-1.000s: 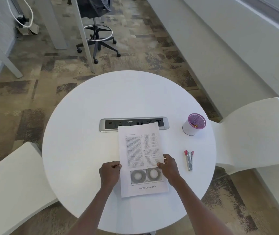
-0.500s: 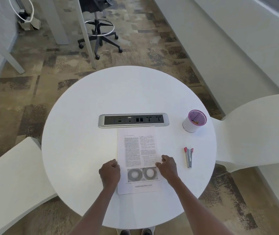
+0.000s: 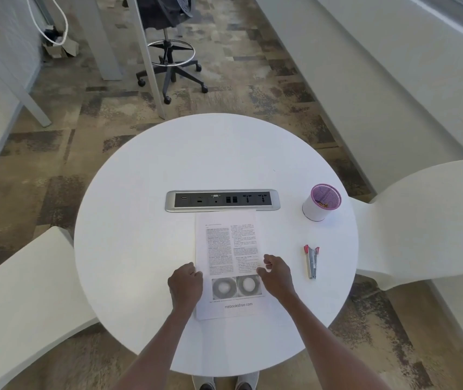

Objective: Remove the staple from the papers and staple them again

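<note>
On the round white table (image 3: 145, 249), your left hand (image 3: 185, 285) and right hand (image 3: 276, 275) rest with curled fingers on the papers (image 3: 228, 249) just below the power strip (image 3: 222, 200).

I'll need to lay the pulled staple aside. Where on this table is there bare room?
Bare: the table left of the papers, and the far half beyond the power strip. Narrower: between papers and stapler. Crowded: the right side, where the stapler and cup sit.

Round white table (image 3: 140, 249) bears papers (image 3: 228, 249), stapler (image 3: 312, 261), cup (image 3: 320, 202).
</note>
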A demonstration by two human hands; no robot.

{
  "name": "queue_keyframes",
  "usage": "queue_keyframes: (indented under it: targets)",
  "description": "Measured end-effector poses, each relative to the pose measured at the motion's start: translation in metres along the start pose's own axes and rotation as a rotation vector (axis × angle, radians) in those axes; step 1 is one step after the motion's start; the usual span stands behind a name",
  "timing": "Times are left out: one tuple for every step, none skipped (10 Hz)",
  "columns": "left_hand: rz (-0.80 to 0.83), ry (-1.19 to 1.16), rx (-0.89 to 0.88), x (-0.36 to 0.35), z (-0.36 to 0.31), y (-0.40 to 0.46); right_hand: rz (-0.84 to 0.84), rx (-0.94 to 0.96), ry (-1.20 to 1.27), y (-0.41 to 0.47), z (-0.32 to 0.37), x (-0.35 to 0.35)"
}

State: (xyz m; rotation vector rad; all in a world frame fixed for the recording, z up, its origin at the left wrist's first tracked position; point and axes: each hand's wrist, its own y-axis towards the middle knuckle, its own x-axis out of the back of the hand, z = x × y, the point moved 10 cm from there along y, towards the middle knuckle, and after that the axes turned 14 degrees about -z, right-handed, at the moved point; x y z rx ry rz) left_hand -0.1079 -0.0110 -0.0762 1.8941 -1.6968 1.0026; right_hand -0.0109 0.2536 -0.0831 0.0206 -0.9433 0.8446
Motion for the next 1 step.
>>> queue_keyframes:
  targets:
    - [-0.051, -0.052, -0.001, 0.0075, -0.0076, -0.0017, -0.068, 0.114, -0.001, -0.0037, 0.0204, 0.0117]
